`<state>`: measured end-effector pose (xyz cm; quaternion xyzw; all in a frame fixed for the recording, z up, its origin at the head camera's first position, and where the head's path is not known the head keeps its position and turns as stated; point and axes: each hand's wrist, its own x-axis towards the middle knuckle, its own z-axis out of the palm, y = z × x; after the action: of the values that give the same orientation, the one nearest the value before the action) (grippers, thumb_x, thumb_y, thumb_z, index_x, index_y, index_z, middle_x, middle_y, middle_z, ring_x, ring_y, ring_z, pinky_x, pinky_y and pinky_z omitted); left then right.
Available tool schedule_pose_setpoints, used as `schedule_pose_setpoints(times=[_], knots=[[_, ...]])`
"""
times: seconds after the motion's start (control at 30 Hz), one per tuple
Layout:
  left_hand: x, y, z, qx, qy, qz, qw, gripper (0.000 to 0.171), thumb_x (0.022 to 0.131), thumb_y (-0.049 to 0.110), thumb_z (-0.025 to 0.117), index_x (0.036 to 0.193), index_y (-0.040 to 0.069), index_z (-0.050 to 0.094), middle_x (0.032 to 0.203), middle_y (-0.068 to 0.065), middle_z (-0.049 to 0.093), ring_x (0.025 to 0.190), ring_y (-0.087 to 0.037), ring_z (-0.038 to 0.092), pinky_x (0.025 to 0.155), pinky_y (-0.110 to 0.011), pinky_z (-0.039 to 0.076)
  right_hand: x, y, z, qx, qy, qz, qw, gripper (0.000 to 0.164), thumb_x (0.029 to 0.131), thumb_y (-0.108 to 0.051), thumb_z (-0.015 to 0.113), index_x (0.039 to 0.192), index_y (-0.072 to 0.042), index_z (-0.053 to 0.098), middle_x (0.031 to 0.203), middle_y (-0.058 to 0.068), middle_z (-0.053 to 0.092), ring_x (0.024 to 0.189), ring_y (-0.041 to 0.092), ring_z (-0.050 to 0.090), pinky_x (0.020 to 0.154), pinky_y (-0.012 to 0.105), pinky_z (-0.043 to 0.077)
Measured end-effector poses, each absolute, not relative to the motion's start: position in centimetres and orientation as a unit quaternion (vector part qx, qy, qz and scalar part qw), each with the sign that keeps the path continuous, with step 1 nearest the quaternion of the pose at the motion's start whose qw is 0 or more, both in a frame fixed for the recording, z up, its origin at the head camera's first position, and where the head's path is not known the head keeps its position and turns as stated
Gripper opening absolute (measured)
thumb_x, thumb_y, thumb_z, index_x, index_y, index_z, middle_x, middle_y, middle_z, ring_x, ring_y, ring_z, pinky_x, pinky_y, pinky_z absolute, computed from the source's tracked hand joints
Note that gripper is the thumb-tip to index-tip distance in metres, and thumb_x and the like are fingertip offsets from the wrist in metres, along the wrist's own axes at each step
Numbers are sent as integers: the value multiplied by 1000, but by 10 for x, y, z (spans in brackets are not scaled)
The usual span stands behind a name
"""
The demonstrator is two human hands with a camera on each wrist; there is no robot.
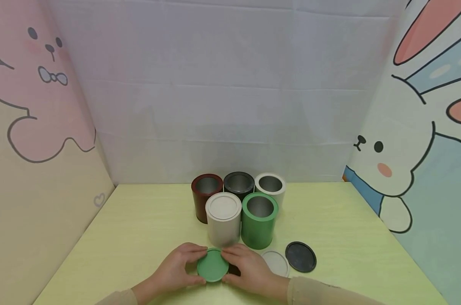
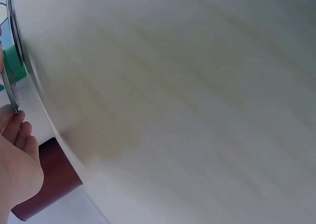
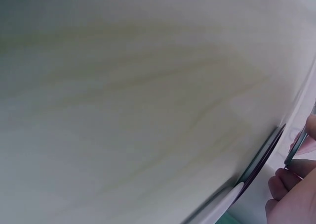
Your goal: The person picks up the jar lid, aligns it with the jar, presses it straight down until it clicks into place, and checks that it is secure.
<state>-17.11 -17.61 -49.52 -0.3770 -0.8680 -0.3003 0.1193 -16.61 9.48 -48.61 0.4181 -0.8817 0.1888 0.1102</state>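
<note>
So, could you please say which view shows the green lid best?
The head view: the green lid shows nearly its whole round face between the left hand and right hand. Left wrist shows it only edge-on at the left border; right wrist, a thin sliver at the right border.

The left sleeve (image 1: 119, 298) and the right sleeve (image 1: 323, 293) are plain light beige, long and close-fitting at the cuff; the left hand (image 1: 177, 266) and right hand (image 1: 251, 269) are bare.
</note>
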Motion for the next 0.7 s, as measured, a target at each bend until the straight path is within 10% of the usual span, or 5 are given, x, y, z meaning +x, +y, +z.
schedule_pose_setpoints(times=[0.7], knots=[[-173,-169,-484,-411,-832,-318,193,66,65,33,94,118,1,71,121,-4,67,110,-20,60,88,-39,54,-168,105,-480,429,-862,207,175,60,83,-43,80,130,-7,66,131,3,63,119,17,56,100,35,48]])
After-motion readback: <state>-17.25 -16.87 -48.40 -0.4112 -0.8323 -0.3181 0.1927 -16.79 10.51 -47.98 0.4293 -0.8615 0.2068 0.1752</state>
